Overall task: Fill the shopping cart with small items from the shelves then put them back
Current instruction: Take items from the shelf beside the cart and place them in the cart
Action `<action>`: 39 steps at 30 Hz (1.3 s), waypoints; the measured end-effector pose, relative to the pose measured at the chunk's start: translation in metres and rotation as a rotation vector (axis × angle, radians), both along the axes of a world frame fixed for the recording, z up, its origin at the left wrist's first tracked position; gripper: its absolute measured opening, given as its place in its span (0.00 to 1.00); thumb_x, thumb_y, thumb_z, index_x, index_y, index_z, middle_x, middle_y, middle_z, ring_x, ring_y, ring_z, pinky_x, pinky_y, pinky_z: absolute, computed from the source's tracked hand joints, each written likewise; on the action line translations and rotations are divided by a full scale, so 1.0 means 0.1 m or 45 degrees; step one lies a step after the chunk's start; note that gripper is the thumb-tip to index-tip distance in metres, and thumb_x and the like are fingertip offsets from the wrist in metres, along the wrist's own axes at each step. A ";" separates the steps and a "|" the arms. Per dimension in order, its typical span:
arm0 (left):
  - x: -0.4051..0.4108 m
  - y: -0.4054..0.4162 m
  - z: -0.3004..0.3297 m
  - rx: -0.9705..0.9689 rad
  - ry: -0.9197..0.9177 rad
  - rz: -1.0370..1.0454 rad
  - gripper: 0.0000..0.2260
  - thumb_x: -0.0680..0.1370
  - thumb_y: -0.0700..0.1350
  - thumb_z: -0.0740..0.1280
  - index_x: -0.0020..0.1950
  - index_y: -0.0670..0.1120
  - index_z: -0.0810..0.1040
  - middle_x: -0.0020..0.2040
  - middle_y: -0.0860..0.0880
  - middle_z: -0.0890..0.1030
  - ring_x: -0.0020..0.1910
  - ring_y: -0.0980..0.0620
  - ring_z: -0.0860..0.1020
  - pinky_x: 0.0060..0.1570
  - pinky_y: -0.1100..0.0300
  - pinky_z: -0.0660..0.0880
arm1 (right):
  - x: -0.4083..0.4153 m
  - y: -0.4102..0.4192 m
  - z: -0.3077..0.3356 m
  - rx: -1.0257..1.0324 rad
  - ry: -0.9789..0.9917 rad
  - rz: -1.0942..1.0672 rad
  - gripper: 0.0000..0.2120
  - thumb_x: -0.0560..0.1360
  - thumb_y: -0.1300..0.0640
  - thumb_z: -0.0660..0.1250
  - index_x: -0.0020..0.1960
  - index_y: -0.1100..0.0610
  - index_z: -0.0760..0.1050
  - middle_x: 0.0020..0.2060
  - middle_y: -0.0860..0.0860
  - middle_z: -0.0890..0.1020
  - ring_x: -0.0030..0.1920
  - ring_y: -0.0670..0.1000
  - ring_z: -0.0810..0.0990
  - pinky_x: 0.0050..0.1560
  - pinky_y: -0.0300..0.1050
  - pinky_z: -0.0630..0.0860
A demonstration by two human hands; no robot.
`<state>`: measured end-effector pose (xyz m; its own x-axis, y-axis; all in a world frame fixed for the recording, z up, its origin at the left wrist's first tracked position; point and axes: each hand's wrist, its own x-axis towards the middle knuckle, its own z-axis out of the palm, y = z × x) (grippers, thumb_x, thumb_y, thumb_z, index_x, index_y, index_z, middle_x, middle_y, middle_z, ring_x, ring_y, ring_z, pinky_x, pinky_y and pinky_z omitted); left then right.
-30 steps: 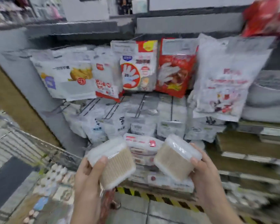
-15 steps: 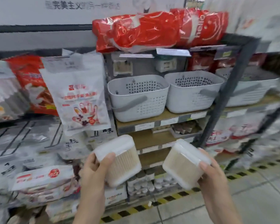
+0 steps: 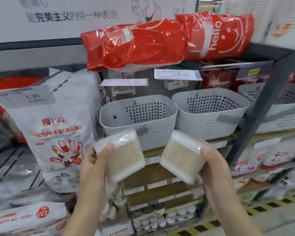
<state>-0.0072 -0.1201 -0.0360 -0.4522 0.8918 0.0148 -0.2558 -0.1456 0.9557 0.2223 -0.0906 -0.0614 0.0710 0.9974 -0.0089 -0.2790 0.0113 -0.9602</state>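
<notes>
In the head view, the left hand [image 3: 92,166] grasped a clear box of cotton swabs [image 3: 121,155], thumb on its front. The right hand [image 3: 215,169] grasped a second swab box [image 3: 180,155] in the same way. Both boxes were tilted, near each other but apart, in front of two grey baskets [image 3: 140,116] on the shelf [image 3: 216,142].

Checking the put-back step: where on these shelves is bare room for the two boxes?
Free: inside the two grey baskets, both apparently empty, and the brown shelf tiers below them. Crowded: the glove packs at left and the red bundles on top.
</notes>
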 end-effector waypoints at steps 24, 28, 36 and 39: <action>-0.30 2.05 0.32 -0.520 1.225 -0.210 0.15 0.72 0.50 0.71 0.55 0.47 0.74 0.51 0.48 0.77 0.49 0.50 0.75 0.44 0.60 0.71 | -0.60 2.06 0.68 0.236 -1.280 0.240 0.18 0.69 0.50 0.72 0.54 0.58 0.75 0.49 0.52 0.77 0.45 0.48 0.75 0.38 0.41 0.67; -0.30 2.24 0.19 -0.691 1.286 -0.413 0.17 0.68 0.52 0.71 0.51 0.43 0.79 0.47 0.47 0.81 0.47 0.49 0.78 0.45 0.59 0.75 | -0.71 2.24 0.59 0.144 -1.527 0.336 0.19 0.67 0.49 0.74 0.50 0.61 0.76 0.44 0.52 0.79 0.43 0.52 0.77 0.38 0.44 0.72; -0.19 2.48 0.03 -0.946 1.374 -0.617 0.25 0.73 0.50 0.72 0.65 0.42 0.71 0.60 0.45 0.76 0.60 0.45 0.75 0.52 0.58 0.73 | -0.91 2.50 0.42 -0.151 -1.681 0.626 0.18 0.67 0.53 0.72 0.53 0.57 0.73 0.44 0.51 0.77 0.43 0.50 0.77 0.34 0.39 0.71; -0.20 2.56 -0.04 -1.092 1.394 -0.734 0.29 0.71 0.52 0.73 0.68 0.42 0.69 0.62 0.42 0.76 0.57 0.43 0.77 0.52 0.56 0.77 | -0.94 2.58 0.33 -0.229 -1.916 0.746 0.37 0.67 0.50 0.74 0.69 0.60 0.62 0.60 0.55 0.73 0.57 0.56 0.76 0.47 0.45 0.77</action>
